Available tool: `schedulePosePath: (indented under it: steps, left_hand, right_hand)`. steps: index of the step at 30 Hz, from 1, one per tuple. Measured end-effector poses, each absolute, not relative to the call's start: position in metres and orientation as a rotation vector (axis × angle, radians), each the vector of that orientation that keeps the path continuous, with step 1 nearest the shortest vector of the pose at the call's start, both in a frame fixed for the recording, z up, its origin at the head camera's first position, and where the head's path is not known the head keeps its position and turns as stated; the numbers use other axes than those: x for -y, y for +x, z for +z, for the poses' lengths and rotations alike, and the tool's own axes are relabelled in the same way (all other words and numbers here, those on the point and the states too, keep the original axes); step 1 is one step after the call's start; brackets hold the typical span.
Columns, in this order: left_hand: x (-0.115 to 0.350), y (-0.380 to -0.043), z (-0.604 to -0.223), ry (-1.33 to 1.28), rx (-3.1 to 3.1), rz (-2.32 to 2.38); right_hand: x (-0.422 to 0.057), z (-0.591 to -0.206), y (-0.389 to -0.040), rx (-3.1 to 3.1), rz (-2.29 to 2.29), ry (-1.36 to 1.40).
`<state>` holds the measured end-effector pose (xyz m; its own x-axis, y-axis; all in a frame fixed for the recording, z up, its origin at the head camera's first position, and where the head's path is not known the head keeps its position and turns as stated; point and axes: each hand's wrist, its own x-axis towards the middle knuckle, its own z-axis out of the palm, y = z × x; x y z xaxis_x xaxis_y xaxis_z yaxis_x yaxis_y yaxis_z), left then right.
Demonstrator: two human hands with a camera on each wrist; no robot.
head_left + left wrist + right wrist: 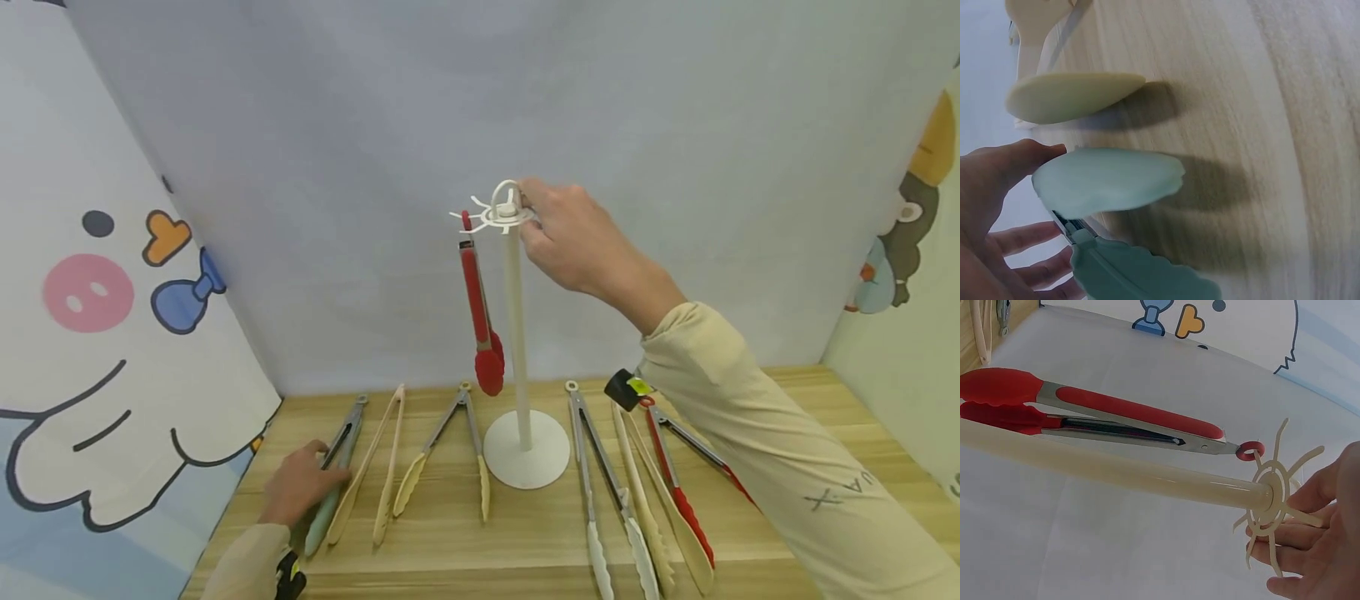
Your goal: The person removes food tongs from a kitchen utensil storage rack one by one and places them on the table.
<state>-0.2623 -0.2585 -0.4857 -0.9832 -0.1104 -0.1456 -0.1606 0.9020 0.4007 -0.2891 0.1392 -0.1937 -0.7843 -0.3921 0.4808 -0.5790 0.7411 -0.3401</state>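
Observation:
A white stand (517, 333) carries a ring of hooks at its top. My right hand (573, 237) grips that hook ring (1277, 487) from the right, thumb and fingers on its edge. From a hook on the left, red-tipped tongs (476, 300) hang by their loop, tips down, beside the pole. At the left of the table, my left hand (300, 483) holds mint-green tongs (1110, 180) lying there. Its thumb touches one arm, its fingers the other; the tongs are spread a little. Pale beige tongs (384, 475) lie just right of them.
Yellow-tipped tongs (483, 475) lie spread left of the stand's round base (527, 471). On the right lie white-tipped tongs (597, 550), cream tongs (651, 517) and red tongs (690, 517), partly under my right sleeve. A grey backdrop (360, 208) rises behind the table.

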Motion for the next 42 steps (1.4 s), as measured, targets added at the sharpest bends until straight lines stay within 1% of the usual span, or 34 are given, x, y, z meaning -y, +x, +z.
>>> schedulePosePath:
  steps: [10, 16, 21, 29, 35, 42]
  left_hand:
    - [0.251, -0.261, -0.486, -0.203, -2.947, 0.605]
    - [0.245, -0.264, -0.481, -0.143, -2.996, 0.697]
    - [0.231, -0.268, -0.465, 0.011, -3.052, 0.856]
    - [0.196, -0.271, -0.429, 0.163, -3.068, 1.087]
    - [0.172, -0.268, -0.407, 0.355, -3.097, 1.276]
    - [0.148, -0.263, -0.389, 0.493, -3.1, 1.395]
  right_hand:
    - [-0.143, -0.193, -0.293, 2.543, 0.659, 0.783]
    - [-0.145, -0.193, -0.292, 2.488, 0.657, 0.823]
    - [-0.145, -0.197, -0.291, 2.409, 0.733, 0.832]
    - [-0.143, -0.195, -0.289, 2.415, 0.897, 0.783]
    - [-0.143, -0.194, -0.29, 2.403, 0.846, 0.842]
    - [-0.14, -0.191, -0.288, 2.433, 0.777, 0.877]
